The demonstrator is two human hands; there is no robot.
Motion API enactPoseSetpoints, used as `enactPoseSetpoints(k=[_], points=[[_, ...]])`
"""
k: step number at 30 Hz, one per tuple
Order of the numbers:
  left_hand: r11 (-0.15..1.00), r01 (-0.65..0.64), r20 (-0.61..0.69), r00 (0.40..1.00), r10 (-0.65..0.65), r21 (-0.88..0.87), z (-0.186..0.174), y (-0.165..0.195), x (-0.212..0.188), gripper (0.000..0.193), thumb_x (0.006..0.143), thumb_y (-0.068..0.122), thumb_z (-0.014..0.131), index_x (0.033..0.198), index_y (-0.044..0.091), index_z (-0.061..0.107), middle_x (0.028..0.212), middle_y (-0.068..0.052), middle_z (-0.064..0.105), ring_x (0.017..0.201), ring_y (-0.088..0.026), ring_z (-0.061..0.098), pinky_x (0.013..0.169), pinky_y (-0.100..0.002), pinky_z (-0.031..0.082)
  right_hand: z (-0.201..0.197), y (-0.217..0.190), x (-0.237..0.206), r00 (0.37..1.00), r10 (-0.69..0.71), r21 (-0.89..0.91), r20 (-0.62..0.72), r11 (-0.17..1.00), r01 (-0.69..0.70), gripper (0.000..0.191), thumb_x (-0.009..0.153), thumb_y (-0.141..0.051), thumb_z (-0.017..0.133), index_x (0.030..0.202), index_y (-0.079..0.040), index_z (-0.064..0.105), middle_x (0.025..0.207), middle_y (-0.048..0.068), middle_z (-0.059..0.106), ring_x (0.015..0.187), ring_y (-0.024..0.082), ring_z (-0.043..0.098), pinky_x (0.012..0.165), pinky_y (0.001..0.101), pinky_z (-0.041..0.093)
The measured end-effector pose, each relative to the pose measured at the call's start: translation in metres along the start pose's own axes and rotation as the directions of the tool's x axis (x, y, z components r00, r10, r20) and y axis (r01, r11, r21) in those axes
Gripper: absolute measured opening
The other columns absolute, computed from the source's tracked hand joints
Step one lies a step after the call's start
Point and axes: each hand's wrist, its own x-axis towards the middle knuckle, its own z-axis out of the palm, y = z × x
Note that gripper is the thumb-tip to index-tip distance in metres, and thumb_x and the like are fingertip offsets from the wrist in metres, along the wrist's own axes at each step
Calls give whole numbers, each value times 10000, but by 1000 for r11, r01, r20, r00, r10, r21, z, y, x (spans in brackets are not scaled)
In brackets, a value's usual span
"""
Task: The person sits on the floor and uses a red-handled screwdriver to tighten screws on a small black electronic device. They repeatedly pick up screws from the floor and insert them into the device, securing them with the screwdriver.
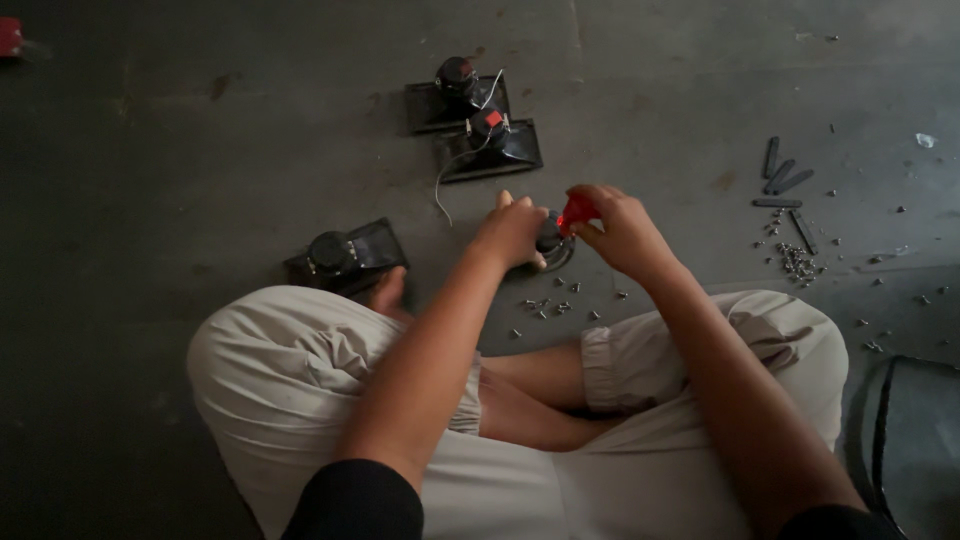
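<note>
Surrounding the work: loose screws (548, 306), three black horn units (348, 258). Left hand (512, 230) clasps round black part (551, 235); right hand (622, 230) fingers pinch red-handled tool (576, 211) onto it.

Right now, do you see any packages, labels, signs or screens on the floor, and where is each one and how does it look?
No packages, signs or screens show.
Red label: a small square patch on top of a black horn speaker, beyond the hands.
Red object: at the top left edge, cut off; its kind cannot be told.
Red handle: in the right hand, a tool, not a label.
</note>
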Motion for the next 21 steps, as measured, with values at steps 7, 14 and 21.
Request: enactPoseSetpoints(k=[7,14,21], points=[[998,15,97,995,-21,61,-13,8,0,661,668,338,946,1240,155,668,1277,-72,628,1347,-397,432,1052,-464,523,13,-26,-4,995,4,-248,-104,968,-30,448,790,-298,821,1188,-128,707,1125,215,665,1034,410,662,850,456,559],[999,1,83,997,-5,49,-11,8,2,706,659,327,952,1271,149,649,1304,-76,620,1349,-398,432,1054,-476,507,11,-22,-5,975,221,-214,-23,952,-220,423,896,-295,738,1284,-136,676,1133,181,663,984,376,677,867,464,549],[995,-52,65,997,47,79,2,-1,8,810,607,350,980,1309,152,627,1309,-105,608,1282,-419,461,1082,-458,460,25,2,-11,992,-27,-145,-123,989,9,545,740,-135,794,1263,-26,687,1180,294,584,1057,466,569,892,515,513]])
